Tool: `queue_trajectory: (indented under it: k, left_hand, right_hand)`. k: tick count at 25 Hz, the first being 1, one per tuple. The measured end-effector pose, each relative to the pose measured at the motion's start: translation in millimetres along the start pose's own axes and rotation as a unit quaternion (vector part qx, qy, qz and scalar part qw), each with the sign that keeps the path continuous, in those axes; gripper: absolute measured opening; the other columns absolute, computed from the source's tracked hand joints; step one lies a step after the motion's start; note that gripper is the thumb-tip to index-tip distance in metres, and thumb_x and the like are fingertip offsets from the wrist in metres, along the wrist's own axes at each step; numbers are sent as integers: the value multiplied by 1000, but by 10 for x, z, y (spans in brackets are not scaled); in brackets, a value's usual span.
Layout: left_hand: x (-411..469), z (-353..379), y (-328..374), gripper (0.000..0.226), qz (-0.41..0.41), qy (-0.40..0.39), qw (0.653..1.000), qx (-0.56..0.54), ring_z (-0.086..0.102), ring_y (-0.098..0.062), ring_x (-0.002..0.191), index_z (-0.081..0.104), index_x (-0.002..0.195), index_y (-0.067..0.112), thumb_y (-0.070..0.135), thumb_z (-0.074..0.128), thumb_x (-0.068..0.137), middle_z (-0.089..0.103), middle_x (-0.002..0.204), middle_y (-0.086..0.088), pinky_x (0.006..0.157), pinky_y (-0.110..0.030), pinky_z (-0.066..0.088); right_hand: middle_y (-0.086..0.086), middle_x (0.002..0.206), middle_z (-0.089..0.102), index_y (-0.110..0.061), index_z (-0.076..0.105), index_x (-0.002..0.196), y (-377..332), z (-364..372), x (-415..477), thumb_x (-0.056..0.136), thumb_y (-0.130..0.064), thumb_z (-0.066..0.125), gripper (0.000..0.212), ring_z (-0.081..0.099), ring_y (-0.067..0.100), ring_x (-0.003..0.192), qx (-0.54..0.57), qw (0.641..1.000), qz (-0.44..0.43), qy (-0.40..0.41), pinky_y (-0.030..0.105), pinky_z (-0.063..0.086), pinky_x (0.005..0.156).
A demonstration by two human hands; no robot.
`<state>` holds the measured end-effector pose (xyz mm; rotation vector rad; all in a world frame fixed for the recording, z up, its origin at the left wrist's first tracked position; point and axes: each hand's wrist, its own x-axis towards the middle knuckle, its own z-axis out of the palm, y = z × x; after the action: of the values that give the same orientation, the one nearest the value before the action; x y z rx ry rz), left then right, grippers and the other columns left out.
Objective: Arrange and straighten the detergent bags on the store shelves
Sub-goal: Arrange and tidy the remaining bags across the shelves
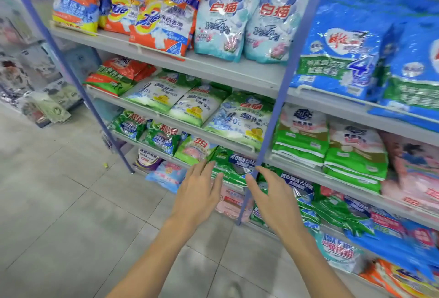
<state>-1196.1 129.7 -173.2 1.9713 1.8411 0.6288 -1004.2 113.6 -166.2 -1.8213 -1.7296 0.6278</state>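
Detergent bags fill grey store shelves (213,67) with blue uprights. A green bag (231,163) lies on a low shelf, straight ahead of my hands. My left hand (198,190) is stretched toward it with straight fingers, the fingertips at its left edge. My right hand (270,193) reaches forward just right of the blue post (273,119), fingers spread, holding nothing. Above lie white-and-green bags (240,117), and higher up stand pale blue cat-logo bags (247,17) and orange bags (164,17).
Blue bags (351,43) and green-and-white stacked bags (330,148) fill the right shelf unit. A light blue bag (166,175) sits at the bottom left near the tiled floor (71,202). Packaged goods (42,107) crowd the far left aisle.
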Motion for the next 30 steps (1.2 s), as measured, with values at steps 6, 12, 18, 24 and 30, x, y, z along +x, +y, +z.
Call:
queue_trajectory:
  k: [6,12,18,24,30]
  left_hand:
    - [829,-96,-517,51,-1,-15,1000,26,36,-25,147,47,150,11,39,43,108,47,156,-8,120,-36,25]
    - [1646,-82,-1158,48,-31,-56,998,23,37,-26,146,47,150,11,36,43,108,47,156,-8,118,-36,26]
    - [2792,168,-1426,53,40,-59,997,-10,47,-29,138,46,150,15,45,43,106,52,151,-8,110,-45,43]
    - [3581,746,-1414,43,127,-61,987,-82,65,-31,99,58,130,15,47,52,102,70,104,-10,80,-37,50]
    - [4119,1082,-1266,62,-134,-386,838,-362,76,-24,102,73,122,20,55,83,71,79,112,-1,88,-34,60]
  right_hand:
    - [-3,143,61,-25,58,141,-221,537,938,101,-59,48,53,54,17,132,16,1000,3,7,30,39,90]
    - [-1,154,53,-22,51,149,-324,1146,1907,101,-58,50,60,46,20,142,16,999,26,-15,32,38,108]
    - [8,141,60,-19,59,135,-135,1524,2922,92,-52,66,55,53,32,131,-64,995,56,61,42,48,104]
    - [15,143,60,-7,61,136,297,1746,3106,98,-46,62,54,50,33,137,-167,965,71,189,41,37,114]
    - [13,152,46,-6,47,145,644,1446,3234,91,-57,66,76,46,33,138,-32,936,270,224,40,38,106]
